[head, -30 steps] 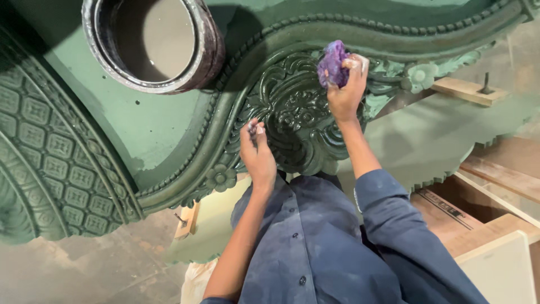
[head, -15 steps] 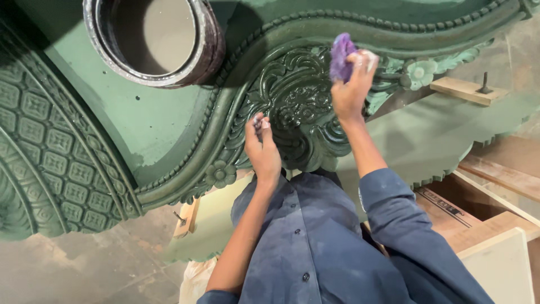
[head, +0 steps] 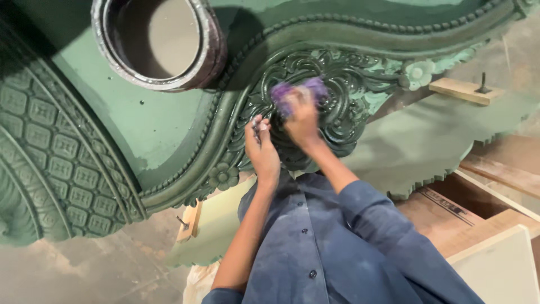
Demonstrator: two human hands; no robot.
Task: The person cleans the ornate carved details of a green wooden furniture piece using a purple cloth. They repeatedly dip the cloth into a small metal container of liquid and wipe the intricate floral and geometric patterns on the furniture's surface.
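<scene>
A large carved wooden panel (head: 169, 124), painted green, lies below me, with a dark glossy floral carving (head: 343, 95) at its middle. My right hand (head: 301, 115) presses a purple cloth (head: 292, 93) against that carving; the cloth and hand are motion-blurred. Just left of it, my left hand (head: 260, 146) rests its fingertips on the carving, the fingers pinched around a small thin object that I cannot make out. Both arms wear blue sleeves or come out of a blue shirt.
A round paint can (head: 157, 42) with pale liquid stands on the panel at upper left. Wooden blocks (head: 461, 90) prop the panel at right. Wooden boards and a pale box (head: 500, 264) lie at lower right, with concrete floor (head: 84, 270) at lower left.
My right hand with the purple cloth has moved from the carving's upper right down and left to its centre, close beside my left hand. The left hand has barely shifted.
</scene>
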